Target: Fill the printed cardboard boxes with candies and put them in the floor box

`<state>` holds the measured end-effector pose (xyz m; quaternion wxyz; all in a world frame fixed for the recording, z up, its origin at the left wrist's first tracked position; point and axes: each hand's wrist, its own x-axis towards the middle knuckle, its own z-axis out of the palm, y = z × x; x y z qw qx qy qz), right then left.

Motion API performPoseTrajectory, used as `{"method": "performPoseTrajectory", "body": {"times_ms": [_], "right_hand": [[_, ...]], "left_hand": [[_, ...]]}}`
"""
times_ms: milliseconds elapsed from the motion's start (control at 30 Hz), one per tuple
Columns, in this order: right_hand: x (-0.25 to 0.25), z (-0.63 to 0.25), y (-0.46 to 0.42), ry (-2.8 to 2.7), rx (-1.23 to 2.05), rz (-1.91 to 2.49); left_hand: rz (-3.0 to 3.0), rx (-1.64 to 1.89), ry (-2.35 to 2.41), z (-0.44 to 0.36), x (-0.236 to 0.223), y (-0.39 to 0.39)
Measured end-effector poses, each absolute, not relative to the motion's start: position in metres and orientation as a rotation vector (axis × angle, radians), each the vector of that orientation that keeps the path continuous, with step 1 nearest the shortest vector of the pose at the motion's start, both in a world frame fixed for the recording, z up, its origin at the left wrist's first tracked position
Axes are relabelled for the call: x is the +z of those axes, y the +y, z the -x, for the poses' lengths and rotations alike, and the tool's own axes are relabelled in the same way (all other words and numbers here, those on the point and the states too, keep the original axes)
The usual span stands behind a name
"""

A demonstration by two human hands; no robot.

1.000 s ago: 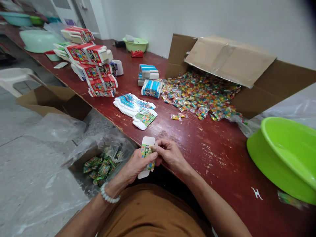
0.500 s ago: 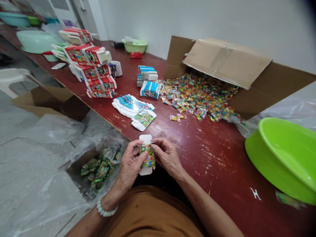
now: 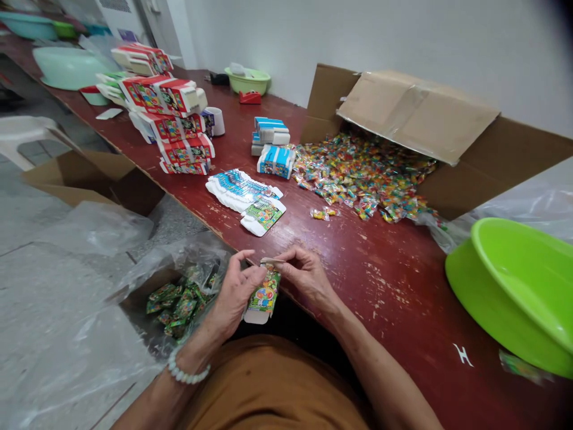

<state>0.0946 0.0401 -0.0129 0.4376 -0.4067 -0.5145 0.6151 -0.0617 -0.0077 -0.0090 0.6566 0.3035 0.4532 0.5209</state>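
Observation:
A small green printed candy box [image 3: 265, 295] is held between my two hands just over the table's near edge. My left hand [image 3: 235, 292] grips its left side, the thumb lying across the front near the top. My right hand [image 3: 308, 278] pinches the top flap between thumb and fingers, and the flap is bent over. The white bottom flap sticks out toward me. Just beyond my hands, a flat green carton [image 3: 264, 215] lies at the end of a fanned row of flat blue-and-white cartons [image 3: 239, 190].
Wrapped candies [image 3: 358, 173] spill from a cardboard box [image 3: 416, 113]. A green basin [image 3: 505, 286] stands at right. Red carton bundles [image 3: 165, 98] and blue bundles [image 3: 275, 161] are stacked farther back. Below left, a plastic-lined box holds green packets [image 3: 183, 304].
The top flap, upright before, is now folded over under my right fingers. The box has tilted, its lower end swinging slightly left. The view has shifted a little.

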Motion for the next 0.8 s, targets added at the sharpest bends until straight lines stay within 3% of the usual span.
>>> {"method": "performPoseTrajectory", "body": {"times_ms": [133, 500, 800], "right_hand": [[-0.017, -0.096, 0.036, -1.465, 1.391, 1.01], [0.0, -0.085, 0.046, -1.202, 1.791, 0.974], [-0.005, -0.101, 0.042, -1.653, 1.534, 0.893]], "left_hand": [[-0.527, 0.925, 0.974, 0.062, -0.01, -0.009], [-0.675, 0.98, 0.993, 0.059, -0.025, -0.002], [-0.752, 0.997, 1.058, 0.06, -0.022, -0.003]]}}
